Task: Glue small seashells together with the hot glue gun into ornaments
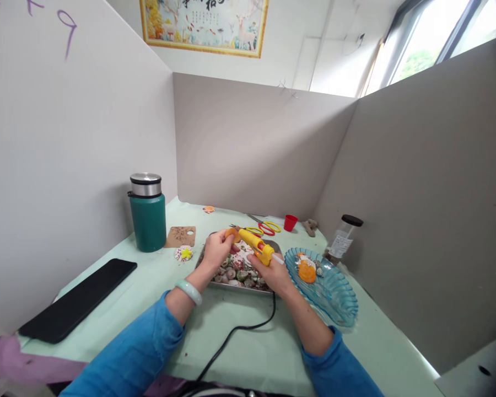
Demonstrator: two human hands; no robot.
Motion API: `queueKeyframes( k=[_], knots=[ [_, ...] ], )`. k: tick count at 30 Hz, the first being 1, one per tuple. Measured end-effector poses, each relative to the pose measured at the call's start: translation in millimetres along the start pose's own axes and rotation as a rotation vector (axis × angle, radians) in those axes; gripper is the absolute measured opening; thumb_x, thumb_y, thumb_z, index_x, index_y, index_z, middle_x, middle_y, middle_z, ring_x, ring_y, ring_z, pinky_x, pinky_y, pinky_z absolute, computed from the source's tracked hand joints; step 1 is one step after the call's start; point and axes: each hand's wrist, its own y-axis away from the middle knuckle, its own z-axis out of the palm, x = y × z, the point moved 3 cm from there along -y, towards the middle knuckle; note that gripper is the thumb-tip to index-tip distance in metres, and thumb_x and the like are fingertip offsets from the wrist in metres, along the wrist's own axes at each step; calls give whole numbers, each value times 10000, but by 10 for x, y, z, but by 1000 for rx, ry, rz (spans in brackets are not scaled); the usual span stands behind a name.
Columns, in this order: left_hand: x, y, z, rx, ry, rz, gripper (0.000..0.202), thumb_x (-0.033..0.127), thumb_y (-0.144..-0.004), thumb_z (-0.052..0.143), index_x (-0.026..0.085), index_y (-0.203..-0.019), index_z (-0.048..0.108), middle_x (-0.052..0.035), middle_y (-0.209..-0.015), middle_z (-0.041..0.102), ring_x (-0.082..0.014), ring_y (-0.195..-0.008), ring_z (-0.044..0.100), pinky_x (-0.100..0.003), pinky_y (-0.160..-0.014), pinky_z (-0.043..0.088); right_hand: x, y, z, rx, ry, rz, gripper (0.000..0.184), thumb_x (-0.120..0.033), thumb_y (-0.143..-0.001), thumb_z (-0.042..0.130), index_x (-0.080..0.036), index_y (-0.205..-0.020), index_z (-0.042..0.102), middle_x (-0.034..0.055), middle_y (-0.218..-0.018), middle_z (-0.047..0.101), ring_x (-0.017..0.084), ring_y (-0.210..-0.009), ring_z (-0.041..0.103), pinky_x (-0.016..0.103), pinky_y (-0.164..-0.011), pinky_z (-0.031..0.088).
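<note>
1. Location. I find the yellow glue gun (254,241) above the metal tray (231,286), its nozzle end pointing up and to the left. The orange piece (232,234) sits just beside that end, over the far left part of the tray. I cannot tell whether the two touch.
2. Handling, glue gun. I rate the body as light, stiff plastic with good purchase. Take hold at the rear grip only; treat the nozzle as hot. A translucent stick (278,259) projects from the back; keep it unobstructed. The black cord (235,329) runs over the worktop (215,336) to the near edge and may drag on the wrist.
3. Handling, orange piece. I judge it thin, light, rigid and possibly brittle, perhaps smooth enough to slip. Hold it by the rim with light pressure, fingertips away from the nozzle.
4. Left hand (218,249). Fingers and thumb are brought together in a pinch on the orange piece; I read the gap as only its thickness.
5. Right hand (274,272). It is wrapped round the glue gun's grip. I cannot tell whether the trigger is pressed.
6. Surroundings. Small shells (242,275) fill the tray below both hands; the blue dish (347,300) stands to the right.
</note>
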Motion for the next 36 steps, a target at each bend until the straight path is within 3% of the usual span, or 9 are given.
queueKeyframes(
  k=[9,17,36],
  knots=[
    [8,7,-2,-16,2,-3,222,365,-780,544,159,-802,624,-2,-524,641,-146,-489,605,-211,-490,432,39,-8,7,6,15,-10,431,-552,-792,556,-189,-561,536,-23,-436,464,114,-459,438,219,-434,348],
    [-37,-15,-20,27,-9,6,242,348,-800,511,157,-863,646,-12,-553,660,-160,-516,627,-227,-518,451,13,-1,-9,15,9,-5,440,-552,-797,551,-187,-552,519,-29,-432,442,109,-456,423,219,-436,341],
    [-23,-22,-38,83,-26,24,242,364,-787,526,149,-786,638,17,-469,587,-127,-438,541,-211,-466,407,103,-11,20,16,9,12,431,-559,-802,568,-187,-592,515,-32,-443,452,111,-449,426,230,-456,356]
  ],
)
